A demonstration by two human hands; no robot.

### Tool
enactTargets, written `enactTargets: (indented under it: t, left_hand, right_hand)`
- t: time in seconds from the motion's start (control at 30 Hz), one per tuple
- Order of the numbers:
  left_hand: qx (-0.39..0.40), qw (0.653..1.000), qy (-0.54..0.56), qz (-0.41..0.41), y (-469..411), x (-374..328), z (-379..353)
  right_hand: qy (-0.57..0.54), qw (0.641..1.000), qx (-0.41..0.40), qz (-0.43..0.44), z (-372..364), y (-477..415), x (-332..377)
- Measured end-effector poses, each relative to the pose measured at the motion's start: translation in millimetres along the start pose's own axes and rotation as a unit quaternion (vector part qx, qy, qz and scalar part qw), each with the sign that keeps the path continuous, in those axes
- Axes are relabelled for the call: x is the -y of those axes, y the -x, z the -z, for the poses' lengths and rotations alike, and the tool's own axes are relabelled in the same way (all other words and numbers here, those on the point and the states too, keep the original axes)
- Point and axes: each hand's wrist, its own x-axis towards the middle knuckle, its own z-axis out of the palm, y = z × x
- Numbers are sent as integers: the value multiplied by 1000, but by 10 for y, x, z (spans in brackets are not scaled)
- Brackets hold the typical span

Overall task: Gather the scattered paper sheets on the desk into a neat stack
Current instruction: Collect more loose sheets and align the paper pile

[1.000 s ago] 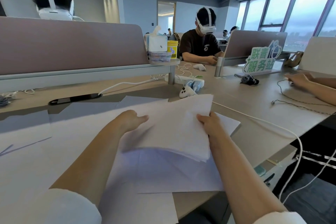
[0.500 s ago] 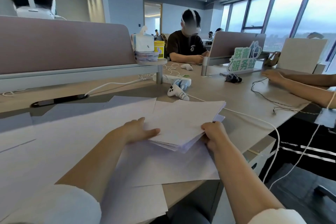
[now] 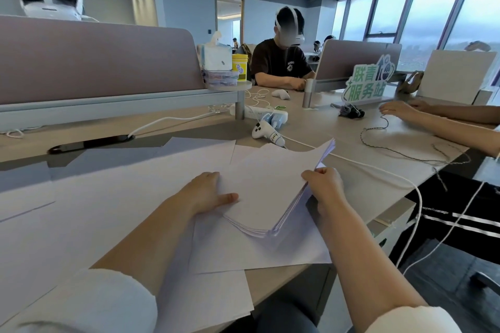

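A partly gathered stack of white paper sheets [image 3: 267, 189] lies in front of me on the desk [image 3: 378, 186], its edges fanned at the near corner. My left hand [image 3: 207, 192] grips the stack's left edge, thumb on top. My right hand [image 3: 323, 184] pinches the stack's right edge and lifts that side a little. More loose sheets [image 3: 108, 197] spread flat under and to the left of the stack, and one sheet [image 3: 257, 249] lies beneath it near the desk's front edge.
A white game controller [image 3: 266, 134] and a white cable [image 3: 373, 170] lie just beyond the stack. A power strip [image 3: 259, 112] sits behind. Another person's arm [image 3: 438, 124] rests on the right. A grey partition [image 3: 94, 62] bounds the desk's back.
The stack has been drawn together from a looser fan. My right hand moved to its right edge and raised that side; my left hand stayed on the left edge.
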Motion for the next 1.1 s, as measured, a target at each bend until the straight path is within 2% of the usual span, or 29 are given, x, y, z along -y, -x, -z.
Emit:
enactTargets:
  t: [0.33,0.4,0.47,0.53,0.6,0.7,0.83,0.93,1.0,1.1]
  left_hand:
    - [0,1000,-6,-8,10,-13,-5]
    - [3,1000,-4,-7,6,-13,-8]
    - [8,1000,-4,-3,5,-9,-4]
    - [14,1000,-4,1,-3,2,-2]
    - [15,1000,20,14,-5,2,30]
    - [-32,993,85,71,-54,38,175]
    - [-93,959,211,166,-98,194,453]
    - [-51,927,307,209,-30,267,523]
    - [-27,936,275,219,-7,278,519]
    - [14,972,140,186,55,238,497]
  right_hand:
    - [-112,993,-28,-24,-16,2,23]
    - [-185,981,-8,-65,-41,32,7]
    - [-212,971,38,-107,-87,63,-6]
    - [-144,982,57,-110,-114,136,-9]
    - [-94,992,52,-67,-135,108,-32]
    - [-144,987,57,-31,-35,138,21]
    - [-170,976,132,-19,184,158,126]
    - [-84,976,200,1,289,120,172]
    - [-6,976,216,-4,243,95,142]
    - [66,967,245,-20,102,78,39]
